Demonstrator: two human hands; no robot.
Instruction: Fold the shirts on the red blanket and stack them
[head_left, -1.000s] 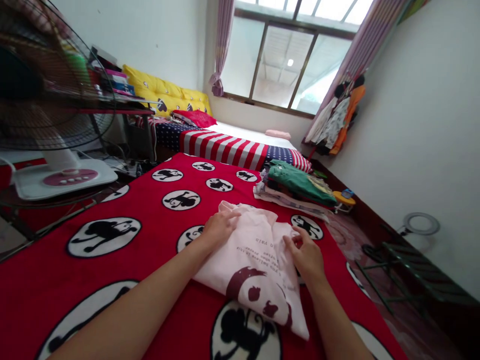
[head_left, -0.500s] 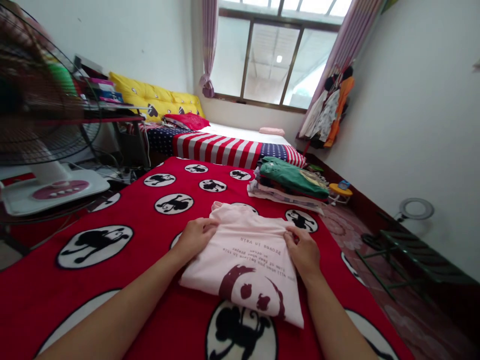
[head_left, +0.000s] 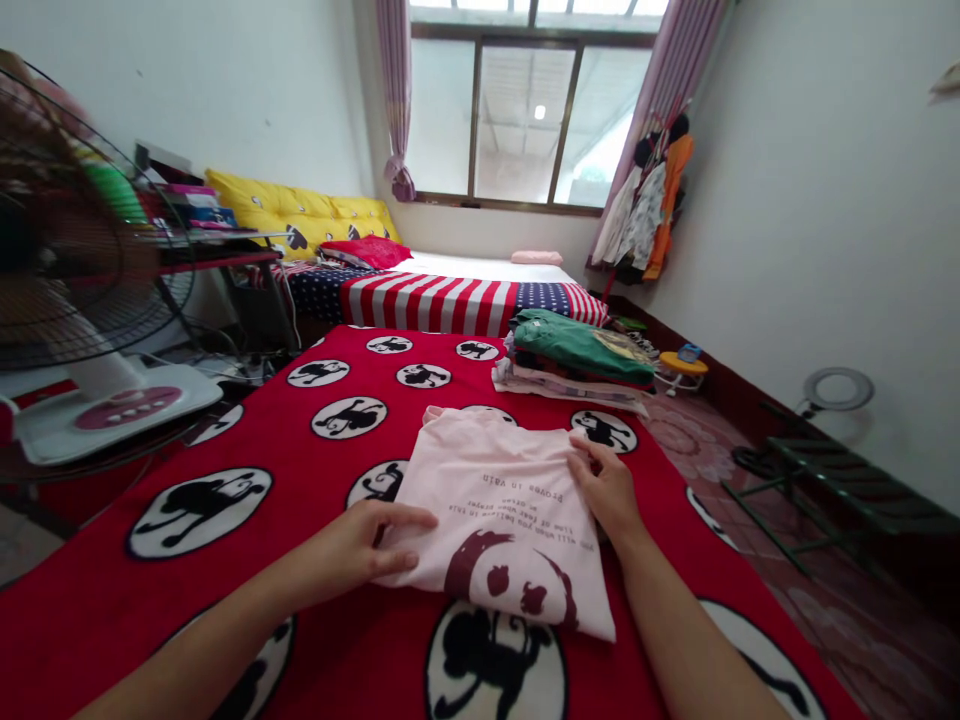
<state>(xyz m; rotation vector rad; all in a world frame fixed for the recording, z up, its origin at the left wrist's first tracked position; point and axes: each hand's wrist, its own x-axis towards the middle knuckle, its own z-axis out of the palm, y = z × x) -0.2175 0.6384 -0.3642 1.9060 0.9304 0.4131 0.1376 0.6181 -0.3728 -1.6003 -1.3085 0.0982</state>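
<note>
A folded pale pink T-shirt (head_left: 457, 470) lies flat on the red blanket (head_left: 322, 540), its dark red panda print and lettering facing up. My left hand (head_left: 367, 545) is at the shirt's left edge, thumb and index finger spread apart over the fabric. On the opposite side, my right hand (head_left: 607, 490) rests along the upper right edge with its fingers stretched out. Its outer fingers are partly hidden. Beyond the shirt, a stack of folded clothes (head_left: 570, 345) with a green garment on top sits at the blanket's far right corner.
An electric fan (head_left: 97, 400) stands close on the left, beside a cluttered desk (head_left: 217, 250). A bed with a striped cover (head_left: 435, 305) is under the window. To the right are a yellow stool (head_left: 684, 365), a ring light (head_left: 838, 390) and a dark green folding chair (head_left: 847, 490).
My left hand has slid from the shirt's upper left toward its lower left edge, its fingers spreading. My right hand stays near the upper right edge. The view has shifted slightly.
</note>
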